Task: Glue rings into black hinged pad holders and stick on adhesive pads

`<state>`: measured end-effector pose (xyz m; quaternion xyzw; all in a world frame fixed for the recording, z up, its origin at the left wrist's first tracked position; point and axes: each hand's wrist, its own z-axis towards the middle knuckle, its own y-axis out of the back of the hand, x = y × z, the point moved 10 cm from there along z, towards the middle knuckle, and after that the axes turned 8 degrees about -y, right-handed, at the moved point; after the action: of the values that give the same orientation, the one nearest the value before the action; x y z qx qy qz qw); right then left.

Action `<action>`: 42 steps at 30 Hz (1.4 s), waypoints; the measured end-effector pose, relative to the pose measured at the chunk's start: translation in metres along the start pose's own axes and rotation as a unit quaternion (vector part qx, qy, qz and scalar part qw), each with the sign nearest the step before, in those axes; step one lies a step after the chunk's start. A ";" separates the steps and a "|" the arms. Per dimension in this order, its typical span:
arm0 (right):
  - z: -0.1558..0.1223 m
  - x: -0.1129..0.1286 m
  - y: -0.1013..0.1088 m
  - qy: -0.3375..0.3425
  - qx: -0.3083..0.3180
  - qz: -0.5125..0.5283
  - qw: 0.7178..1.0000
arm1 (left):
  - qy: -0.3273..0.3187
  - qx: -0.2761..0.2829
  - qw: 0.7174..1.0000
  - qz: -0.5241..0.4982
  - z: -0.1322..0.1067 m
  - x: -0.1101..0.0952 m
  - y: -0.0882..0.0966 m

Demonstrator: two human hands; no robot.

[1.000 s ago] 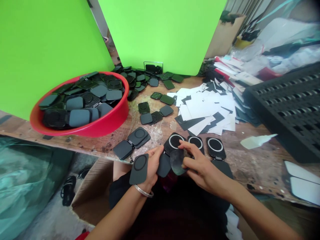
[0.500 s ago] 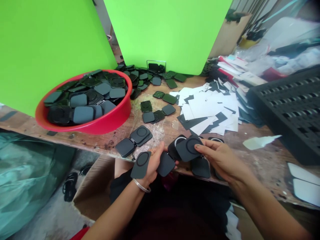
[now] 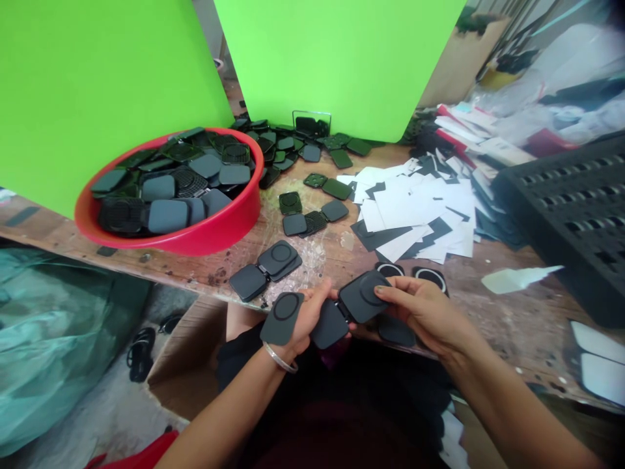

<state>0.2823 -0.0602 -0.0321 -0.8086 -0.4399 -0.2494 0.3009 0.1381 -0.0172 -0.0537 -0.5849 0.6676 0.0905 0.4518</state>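
My left hand (image 3: 308, 320) grips a dark folding wireless charger (image 3: 330, 326) made of hinged square panels. On the back of that hand, by the silver bangle, lies a loose black cover sheet (image 3: 282, 318) printed with a ring. My right hand (image 3: 415, 306) pinches the right side of the charger's upper panel, where a ringed cover sheet (image 3: 362, 294) now sits over the panel face; its thumb presses near the ring. Just beyond my hands, other panels with white rings (image 3: 430, 279) lie at the table edge, partly hidden. Another unfolded charger (image 3: 249, 282) rests to the left.
A red basin (image 3: 209, 238) heaped with chargers stands at the left, with more piled behind it. White and black sheets (image 3: 405, 208) are scattered mid-table. To the right are a dropper bottle (image 3: 517, 279) and a black foam tray (image 3: 576, 260). Green boards (image 3: 336, 65) stand behind.
The cover sheet in my right hand has come down onto the charger's upper panel, hiding its white ring. My left hand still holds the charger. The view has shifted slightly.
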 end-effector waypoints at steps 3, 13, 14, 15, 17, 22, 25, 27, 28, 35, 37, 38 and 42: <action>0.000 0.000 0.002 0.009 -0.006 -0.005 1.000 | -0.002 -0.004 1.000 0.000 0.000 0.001 0.000; -0.001 0.003 0.006 0.019 -0.032 -0.025 0.999 | -0.007 -0.001 1.000 0.002 0.001 0.001 -0.001; 0.000 0.003 0.006 0.020 -0.035 -0.024 0.999 | -0.007 0.001 1.000 0.001 0.001 0.001 -0.002; 0.000 0.003 0.007 0.021 -0.037 -0.023 0.999 | -0.007 0.003 1.000 0.000 0.001 0.001 -0.002; 0.000 0.003 0.008 0.024 -0.041 -0.024 0.999 | -0.009 0.005 1.000 -0.001 0.001 0.001 -0.003; 0.000 0.004 0.008 0.028 -0.046 -0.025 0.998 | -0.014 0.003 1.000 0.002 0.001 0.000 -0.001; 0.000 0.005 0.008 0.033 -0.045 -0.021 0.998 | -0.024 0.040 0.998 0.029 0.000 -0.003 -0.007; 0.001 0.005 0.008 0.037 -0.044 -0.021 0.998 | -0.026 0.052 0.997 0.045 -0.001 -0.004 -0.009; 0.001 0.005 0.009 0.039 -0.046 -0.022 0.998 | -0.027 0.050 0.997 0.050 -0.001 -0.004 -0.008; 0.003 0.002 0.013 0.039 -0.055 -0.038 0.997 | -0.016 0.058 0.996 0.061 0.001 0.000 -0.006; 0.003 0.003 0.013 0.047 -0.060 -0.041 0.996 | -0.019 0.063 0.996 0.063 0.001 -0.001 -0.007; 0.003 0.003 0.014 0.050 -0.063 -0.042 0.996 | -0.021 0.064 0.996 0.065 0.001 -0.001 -0.007; 0.003 0.003 0.015 0.051 -0.073 -0.044 0.995 | -0.030 0.068 0.995 0.074 0.001 -0.002 -0.009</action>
<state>0.2973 -0.0630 -0.0360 -0.7942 -0.4398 -0.3350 0.2522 0.1461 -0.0173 -0.0494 -0.4992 0.6998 0.0956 0.5019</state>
